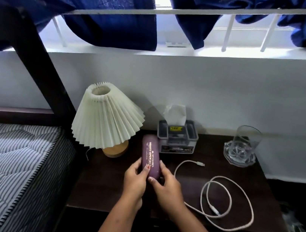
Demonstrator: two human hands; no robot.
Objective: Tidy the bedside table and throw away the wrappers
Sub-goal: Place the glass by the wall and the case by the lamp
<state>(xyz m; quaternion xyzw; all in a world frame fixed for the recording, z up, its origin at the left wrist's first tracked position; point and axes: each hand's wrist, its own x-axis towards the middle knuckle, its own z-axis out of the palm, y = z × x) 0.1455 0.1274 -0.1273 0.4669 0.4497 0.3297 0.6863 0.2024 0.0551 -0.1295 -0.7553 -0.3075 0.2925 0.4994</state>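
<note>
A purple oblong case (151,154) with gold lettering lies lengthwise on the dark bedside table (109,188), between the lamp and the tissue box. My left hand (135,180) grips its near end from the left. My right hand (167,187) grips the same end from the right, thumb on top. No wrappers are visible on the table.
A lamp with a cream pleated shade (106,117) stands at the table's left. A tissue box (177,137) sits at the back. A glass on a glass coaster (242,147) is back right. A white cable (217,197) coils on the right half. A striped mattress (5,169) lies left.
</note>
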